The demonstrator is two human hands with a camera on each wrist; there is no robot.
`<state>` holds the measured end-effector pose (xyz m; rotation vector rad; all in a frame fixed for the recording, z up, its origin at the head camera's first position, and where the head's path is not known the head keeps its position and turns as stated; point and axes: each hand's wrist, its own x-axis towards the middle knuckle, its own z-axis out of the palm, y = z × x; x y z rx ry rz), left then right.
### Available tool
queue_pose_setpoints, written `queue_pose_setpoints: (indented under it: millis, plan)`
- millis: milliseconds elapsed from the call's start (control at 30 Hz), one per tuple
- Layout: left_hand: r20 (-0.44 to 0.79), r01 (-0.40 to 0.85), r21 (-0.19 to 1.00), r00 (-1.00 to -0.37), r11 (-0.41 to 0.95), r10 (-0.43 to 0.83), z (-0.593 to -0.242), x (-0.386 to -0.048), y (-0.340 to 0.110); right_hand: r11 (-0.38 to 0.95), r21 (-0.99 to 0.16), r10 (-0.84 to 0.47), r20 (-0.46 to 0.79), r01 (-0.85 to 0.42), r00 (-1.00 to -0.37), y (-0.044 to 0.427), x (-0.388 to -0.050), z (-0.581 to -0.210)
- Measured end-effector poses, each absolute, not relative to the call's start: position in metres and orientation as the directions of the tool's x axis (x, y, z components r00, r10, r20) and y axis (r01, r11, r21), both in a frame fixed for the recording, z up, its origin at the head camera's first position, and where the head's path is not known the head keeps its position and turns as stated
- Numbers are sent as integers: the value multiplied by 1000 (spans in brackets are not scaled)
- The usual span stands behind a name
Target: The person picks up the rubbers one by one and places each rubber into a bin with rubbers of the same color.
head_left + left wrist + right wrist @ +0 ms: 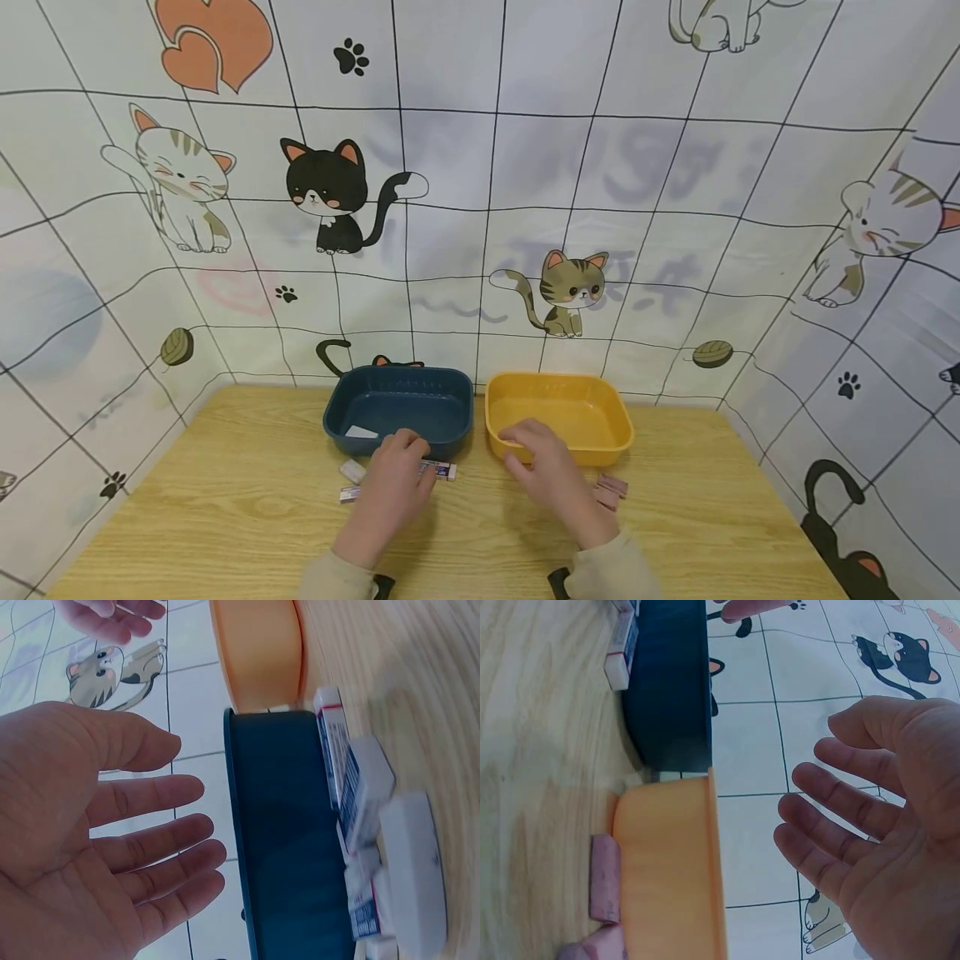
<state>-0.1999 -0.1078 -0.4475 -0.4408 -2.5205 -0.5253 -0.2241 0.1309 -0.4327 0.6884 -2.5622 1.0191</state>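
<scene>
In the head view my left hand (397, 479) is over the front edge of the blue basket (401, 446), and my right hand (553, 479) is over the front left of the yellow basket (611, 457). The left wrist view shows my left hand (112, 832) with its fingers spread and nothing held. Also empty, my right hand (885, 802) has loosely bent fingers in the right wrist view. White blocks, some in printed sleeves (367, 787), lie before the blue basket (289, 825). Pink blocks (605, 877) lie before the yellow basket (671, 862).
Both baskets stand side by side at the back of the wooden table (247, 492). A white piece (362, 432) lies inside the blue one. A white cloth (465, 250) with a grid and cartoon cats hangs behind the table and along its sides.
</scene>
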Motion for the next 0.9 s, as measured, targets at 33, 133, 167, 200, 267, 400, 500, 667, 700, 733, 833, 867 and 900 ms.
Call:
queue_pose_setpoints:
  millis: [33, 133, 167, 200, 267, 400, 500, 667, 700, 733, 833, 867, 900]
  plan:
    - [555, 404, 276, -808, 872, 198, -448, -200, -110, 633, -569, -317, 427, -524, -847, 129, -223, -434]
    - [562, 397, 283, -807, 873, 185, -449, -199, -116, 614, -586, -317, 430, -528, -845, 126, -219, -439]
    - [560, 392, 286, -809, 874, 180, -450, -199, -118, 603, -585, -323, 442, -542, -837, 125, -219, -440]
    - [554, 385, 290, -814, 876, 174, -451, -199, -120, 593, -573, -332, 467, -566, -820, 124, -218, -442]
    - [541, 370, 296, -825, 881, 164, -453, -199, -124, 590, -538, -347, 505, -602, -790, 121, -217, -445]
    - [502, 332, 316, -854, 889, 140, -454, -198, -131, 601, -508, -355, 523, -617, -775, 116, -213, -450]
    - [481, 316, 322, -867, 893, 133, -454, -196, -135, 592, -521, -353, 519, -615, -779, 113, -211, -452]
    - [461, 284, 322, -880, 903, 113, -452, -194, -144, 572, -493, -373, 556, -656, -743, 107, -208, -456]
    - [455, 277, 324, -884, 904, 108, -453, -194, -146, 576, -487, -374, 556, -656, -742, 105, -206, -456]
    - [449, 269, 326, -888, 906, 102, -453, -194, -148, 578, -485, -377, 555, -656, -742, 104, -205, -457]
    - [435, 252, 334, -896, 908, 88, -455, -194, -153, 583, -487, -381, 543, -650, -748, 99, -201, -459]
    - [430, 246, 335, -899, 910, 85, -456, -194, -155, 582, -488, -383, 542, -651, -748, 98, -200, -460]
    - [426, 241, 337, -901, 910, 81, -457, -194, -157, 574, -489, -389, 543, -657, -744, 96, -199, -461]
